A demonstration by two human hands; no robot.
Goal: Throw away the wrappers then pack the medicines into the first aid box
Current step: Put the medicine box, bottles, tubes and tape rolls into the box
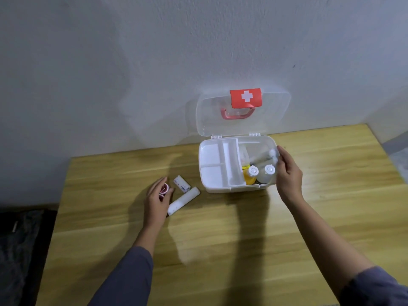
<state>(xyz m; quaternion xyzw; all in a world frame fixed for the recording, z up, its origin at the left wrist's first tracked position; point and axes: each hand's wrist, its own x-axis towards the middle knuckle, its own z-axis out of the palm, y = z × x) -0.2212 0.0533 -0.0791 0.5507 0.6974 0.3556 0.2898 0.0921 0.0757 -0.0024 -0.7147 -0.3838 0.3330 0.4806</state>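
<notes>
The white first aid box (217,188) stands open near the back of the wooden table, its clear lid (271,111) leaning on the wall. A divided white tray (212,161) fills its left half; two white-capped bottles (261,173) and a yellow item (248,178) stand in the right half. My right hand (288,175) is at the box's right rim, fingers on a blurred white bottle (272,153) inside. My left hand (157,200) rests on the table over a small pink-and-white item (163,191). Beside it lie a short white roll (181,183) and a longer white roll (183,200).
The wooden table (220,250) meets a pale wall at the back. Its left edge drops to a dark floor with a dark bag-like shape (17,250). The table's right edge shows at the far right.
</notes>
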